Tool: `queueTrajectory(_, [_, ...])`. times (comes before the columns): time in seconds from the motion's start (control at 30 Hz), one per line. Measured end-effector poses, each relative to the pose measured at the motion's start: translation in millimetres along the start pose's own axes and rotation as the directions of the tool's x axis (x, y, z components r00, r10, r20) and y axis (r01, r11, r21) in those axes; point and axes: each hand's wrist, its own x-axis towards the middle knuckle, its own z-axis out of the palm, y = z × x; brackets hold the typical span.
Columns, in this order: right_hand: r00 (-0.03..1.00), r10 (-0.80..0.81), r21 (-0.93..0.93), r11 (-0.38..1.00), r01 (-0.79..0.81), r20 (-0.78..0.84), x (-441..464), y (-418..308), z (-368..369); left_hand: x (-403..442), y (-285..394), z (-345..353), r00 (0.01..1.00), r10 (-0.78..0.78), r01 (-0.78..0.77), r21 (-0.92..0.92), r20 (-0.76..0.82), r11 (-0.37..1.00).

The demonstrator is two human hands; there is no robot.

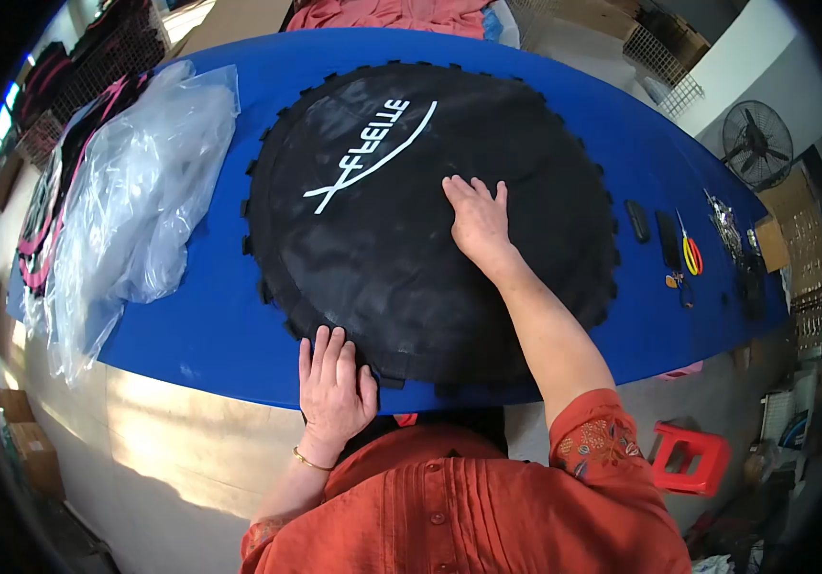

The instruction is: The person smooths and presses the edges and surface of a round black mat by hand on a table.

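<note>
A large round black fabric mat (401, 258) lies flat on the blue-covered table (210, 335), with white lettering and small tabs all round its edge. My right hand (481, 220) rests on the mat right of its middle, fingers stretched out. At the near left edge of the mat, my left hand (337, 387) lies flat with its fingers over the rim. Neither hand grips anything that I can see.
Clear plastic bags (143, 182) are heaped at the table's left end. To the right lie scissors (688, 251), a black phone-like object (667, 239) and metal bits (724, 225). A fan (757, 143) and a red stool (690, 459) stand beyond the table.
</note>
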Motion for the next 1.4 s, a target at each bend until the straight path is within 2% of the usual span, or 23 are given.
queueTrajectory(0.13, [1.0, -0.007, 0.0, 1.0, 0.007, -0.018, -12, 19, -5, -1, -1, 1, 1.0, -0.002, 0.002, -0.007, -0.007, 1.0])
queueTrajectory(0.3, [0.998, 0.063, -0.021, 0.998, -0.063, 0.003, -49, 68, -21, -1, -2, 0, 1.0, -0.001, 0.001, -0.01, 0.007, 1.0])
queueTrajectory(0.37, [0.998, 0.065, 0.026, 0.998, -0.065, 0.002, -70, 90, -23, -1, -1, 0, 1.0, 0.001, -0.001, -0.012, 0.008, 1.0])
queueTrajectory(0.6, [0.98, 0.194, 0.027, 0.98, -0.195, 0.046, -102, 118, -38, -1, -1, 0, 1.0, 0.002, -0.002, -0.014, 0.004, 1.0])
queueTrajectory(1.03, [0.999, 0.03, 0.074, 0.997, -0.033, 0.035, -15, 37, -11, -1, -2, 1, 1.0, -0.013, 0.013, -0.014, 0.013, 1.0])
queueTrajectory(1.4, [0.977, -0.202, 0.144, 0.967, 0.211, -0.07, -8, -32, -3, 0, -2, -2, 0.999, -0.015, 0.015, -0.017, 0.034, 1.0])
